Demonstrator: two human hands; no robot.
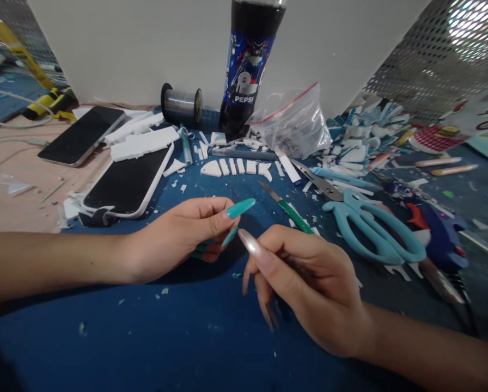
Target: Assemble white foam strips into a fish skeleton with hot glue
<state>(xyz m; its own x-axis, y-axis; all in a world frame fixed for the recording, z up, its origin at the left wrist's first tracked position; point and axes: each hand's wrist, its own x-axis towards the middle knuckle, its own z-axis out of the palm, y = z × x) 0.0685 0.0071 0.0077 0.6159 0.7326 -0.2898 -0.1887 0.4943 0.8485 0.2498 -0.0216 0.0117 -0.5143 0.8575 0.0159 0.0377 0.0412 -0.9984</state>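
My left hand (190, 231) is closed above the blue work surface (146, 337), its thumb pressed toward the curled index finger, with long teal nails. Close to its fingertips, my right hand (313, 286) also makes a pinch, its thumb with a pale, shiny nail on top. Whatever lies between the fingers of either hand is too small or hidden to make out. Just beyond them, white cut pieces (210, 169) lie in a row shaped like a fish, with a head, body segments and a tail. A craft knife with a green handle (293, 215) rests behind my right hand.
Blue-handled scissors (366, 226) and a dark blue glue gun (442, 231) lie at right. Behind stand a Pepsi bottle (250, 71), a zip bag (297, 128) and a wire spool (181, 107). Two phones (80, 136) lie left, white scraps (356, 141) pile back right.
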